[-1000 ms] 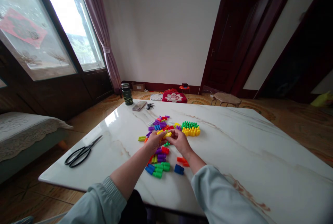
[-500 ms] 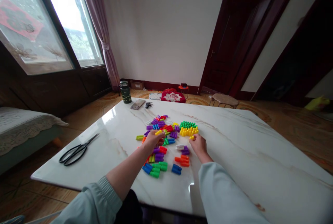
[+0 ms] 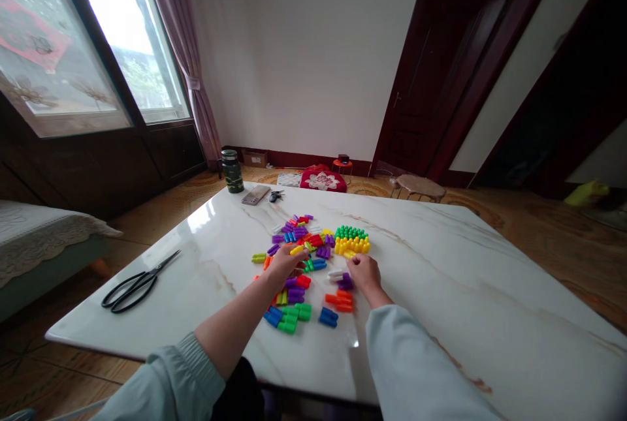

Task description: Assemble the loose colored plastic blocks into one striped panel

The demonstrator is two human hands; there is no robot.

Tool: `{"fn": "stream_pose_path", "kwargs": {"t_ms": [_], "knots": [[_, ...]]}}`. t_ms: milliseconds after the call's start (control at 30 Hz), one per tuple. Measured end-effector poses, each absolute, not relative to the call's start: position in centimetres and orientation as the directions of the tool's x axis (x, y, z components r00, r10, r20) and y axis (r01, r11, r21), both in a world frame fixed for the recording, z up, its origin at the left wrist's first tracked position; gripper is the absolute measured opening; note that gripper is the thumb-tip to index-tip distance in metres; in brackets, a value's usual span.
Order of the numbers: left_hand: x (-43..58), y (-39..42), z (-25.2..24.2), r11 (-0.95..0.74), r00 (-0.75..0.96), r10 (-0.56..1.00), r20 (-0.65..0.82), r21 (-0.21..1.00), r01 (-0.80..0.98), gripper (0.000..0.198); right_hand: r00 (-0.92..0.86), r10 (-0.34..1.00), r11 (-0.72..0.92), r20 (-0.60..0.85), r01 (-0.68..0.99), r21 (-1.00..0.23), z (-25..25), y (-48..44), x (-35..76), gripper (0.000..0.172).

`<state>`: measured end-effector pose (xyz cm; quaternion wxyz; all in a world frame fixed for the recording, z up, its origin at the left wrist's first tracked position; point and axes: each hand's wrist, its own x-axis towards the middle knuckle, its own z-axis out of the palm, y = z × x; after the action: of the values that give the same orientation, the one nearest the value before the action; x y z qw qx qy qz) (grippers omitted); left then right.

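Note:
My left hand is over the loose pile, its fingers closed on a yellow plastic building block. My right hand pinches another yellow building block at the near side of the yellow row. Behind that row stands a matching group of green building blocks, upright with rounded tops. Around my left hand lie purple, red, blue, green and orange blocks. White and purple blocks and orange blocks lie just left of my right hand. My fingers partly hide both held blocks.
Black-handled scissors lie on the left of the marble-patterned table. A camouflage flask, a phone and keys are at the far left edge. A round stool stands beyond the table.
My right hand has moved slightly left with its yellow block, which is now in front of the yellow row. My left hand stays over the pile. The whole view has shifted a little.

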<state>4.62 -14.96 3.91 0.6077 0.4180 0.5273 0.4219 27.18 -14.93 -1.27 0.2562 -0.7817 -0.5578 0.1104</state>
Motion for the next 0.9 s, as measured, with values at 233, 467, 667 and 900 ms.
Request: {"fn": "stream_pose_path", "kwargs": {"t_ms": [233,467,667,900], "knots": [[4.7,-14.9,3.8,0.292,0.074,0.955,-0.288,0.955,-0.049,0.052,0.377,0.91,-0.286,0.174,0.873,-0.395,-1.6,-14.7,27.4,0.03],[4.4,-14.9,3.7,0.276,0.111,0.957,-0.269,0.959,-0.059,0.051,0.309,0.94,-0.26,0.147,0.924,-0.279,-2.4,-14.3,27.5,0.028],[4.2,-14.6,3.1,0.26,0.112,0.961,-0.254,0.964,-0.047,0.049,0.338,0.926,-0.256,0.171,0.892,-0.373,-1.7,-14.7,28.0,0.023],[4.5,-14.5,3.5,0.274,0.089,0.959,-0.269,0.961,-0.041,0.051,0.363,0.913,-0.24,0.186,0.848,-0.473,-0.4,-14.3,29.2,0.029]]}}
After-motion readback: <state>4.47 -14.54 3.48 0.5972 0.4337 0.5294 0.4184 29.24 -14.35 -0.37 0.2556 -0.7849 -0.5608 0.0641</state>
